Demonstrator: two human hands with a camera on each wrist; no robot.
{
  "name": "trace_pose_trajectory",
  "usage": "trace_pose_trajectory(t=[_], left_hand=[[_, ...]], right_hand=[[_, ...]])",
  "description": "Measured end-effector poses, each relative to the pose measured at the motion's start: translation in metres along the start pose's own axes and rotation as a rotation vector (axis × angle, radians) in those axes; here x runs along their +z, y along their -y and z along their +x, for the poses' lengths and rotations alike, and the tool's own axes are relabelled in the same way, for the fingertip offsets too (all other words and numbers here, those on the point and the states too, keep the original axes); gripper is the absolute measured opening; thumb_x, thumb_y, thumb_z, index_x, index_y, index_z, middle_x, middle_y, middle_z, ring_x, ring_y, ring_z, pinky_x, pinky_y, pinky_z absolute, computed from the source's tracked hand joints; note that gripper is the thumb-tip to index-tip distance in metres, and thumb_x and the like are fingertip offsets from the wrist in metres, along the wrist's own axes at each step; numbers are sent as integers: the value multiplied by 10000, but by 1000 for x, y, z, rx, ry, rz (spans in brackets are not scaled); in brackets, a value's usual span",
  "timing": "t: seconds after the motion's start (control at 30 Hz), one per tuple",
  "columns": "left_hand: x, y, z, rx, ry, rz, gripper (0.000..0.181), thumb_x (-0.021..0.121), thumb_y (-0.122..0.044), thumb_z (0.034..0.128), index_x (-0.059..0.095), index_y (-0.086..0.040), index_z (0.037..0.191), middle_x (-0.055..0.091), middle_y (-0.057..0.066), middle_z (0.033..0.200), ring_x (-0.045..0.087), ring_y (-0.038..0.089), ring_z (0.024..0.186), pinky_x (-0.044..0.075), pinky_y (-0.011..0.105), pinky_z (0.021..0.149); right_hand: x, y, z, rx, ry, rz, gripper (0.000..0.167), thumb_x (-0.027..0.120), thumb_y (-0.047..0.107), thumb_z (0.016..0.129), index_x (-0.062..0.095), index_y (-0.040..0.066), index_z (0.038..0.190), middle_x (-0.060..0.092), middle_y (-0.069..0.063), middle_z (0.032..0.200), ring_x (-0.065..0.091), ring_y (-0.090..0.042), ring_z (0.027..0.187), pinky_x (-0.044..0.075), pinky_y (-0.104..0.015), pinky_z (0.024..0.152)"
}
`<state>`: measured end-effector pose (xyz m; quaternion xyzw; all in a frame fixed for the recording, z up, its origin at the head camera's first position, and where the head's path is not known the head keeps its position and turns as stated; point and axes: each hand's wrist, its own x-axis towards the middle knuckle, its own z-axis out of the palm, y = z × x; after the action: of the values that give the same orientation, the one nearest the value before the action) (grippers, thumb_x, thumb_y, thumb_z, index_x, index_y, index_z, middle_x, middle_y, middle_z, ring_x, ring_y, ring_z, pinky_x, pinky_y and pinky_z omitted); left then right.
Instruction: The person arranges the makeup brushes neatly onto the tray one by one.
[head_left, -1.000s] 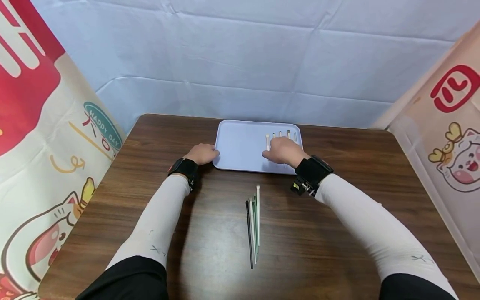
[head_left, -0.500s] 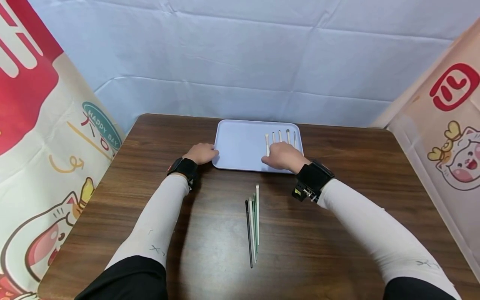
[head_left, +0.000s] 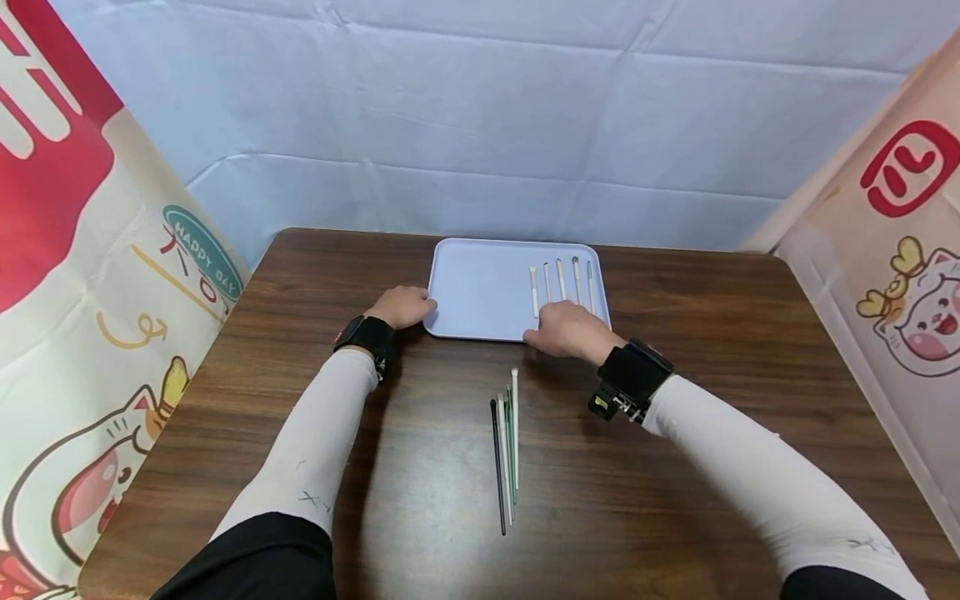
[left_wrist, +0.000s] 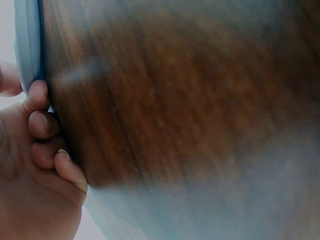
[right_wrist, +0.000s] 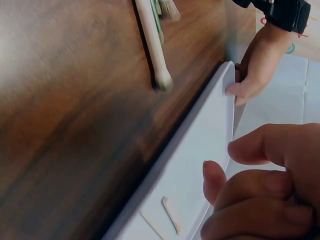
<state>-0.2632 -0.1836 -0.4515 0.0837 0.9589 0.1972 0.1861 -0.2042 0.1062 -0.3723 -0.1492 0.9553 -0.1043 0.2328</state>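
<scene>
In the head view a pale tray [head_left: 480,287] lies at the table's back, with several thin brushes [head_left: 534,290] side by side in its right part. My left hand [head_left: 402,307] grips the tray's left edge; in the left wrist view the curled fingers of the left hand [left_wrist: 42,165] lie against the rim. Over the tray's front right edge is my right hand [head_left: 573,329], partly hiding the brush handles. The right wrist view shows the right hand [right_wrist: 267,185] with thumb and forefinger apart, other fingers bent, nothing held.
Several more brushes [head_left: 515,433], pale, green and black, lie close together on the wooden table [head_left: 637,500] in front of the tray. A pale blue cloth [head_left: 480,108] hangs behind the table, and printed cloths stand at both sides.
My right hand has drawn back from the brushes toward the tray's front edge, uncovering more of their handles. My left hand stays on the tray's left edge.
</scene>
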Motion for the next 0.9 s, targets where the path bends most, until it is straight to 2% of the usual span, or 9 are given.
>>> trace_pose_trajectory(t=[0.33, 0.63, 0.77, 0.9], left_hand=[[-1, -2, -1, 0, -3, -3, 591, 377, -346, 1035, 433, -17, 1523, 468, 171, 1532, 440, 321, 1397, 327, 477, 1161], [1, -1, 2, 16, -8, 37, 574, 377, -342, 1028, 488, -12, 1485, 511, 176, 1492, 473, 337, 1363, 349, 488, 1138], [0, -1, 1, 11, -11, 28, 566, 383, -334, 1027, 498, -11, 1476, 519, 175, 1484, 485, 330, 1346, 354, 488, 1134], [0, -1, 1, 12, -11, 26, 565, 383, -337, 1028, 496, -15, 1479, 518, 172, 1486, 483, 327, 1348, 354, 486, 1134]], right_hand=[[15, -3, -7, -20, 13, 3, 380, 552, 311, 1000, 562, 114, 675, 503, -12, 642, 476, -170, 580, 383, -307, 550], [27, 0, -12, -37, 62, 1, 368, 527, 292, 1014, 542, 121, 688, 455, -17, 647, 434, -177, 588, 373, -320, 586], [32, 3, -14, -48, 74, -6, 352, 540, 319, 1010, 549, 117, 722, 459, -22, 677, 460, -187, 619, 391, -326, 604], [37, 7, -17, -46, 83, -14, 397, 562, 353, 1011, 518, 127, 687, 441, -11, 663, 462, -180, 607, 396, -321, 595]])
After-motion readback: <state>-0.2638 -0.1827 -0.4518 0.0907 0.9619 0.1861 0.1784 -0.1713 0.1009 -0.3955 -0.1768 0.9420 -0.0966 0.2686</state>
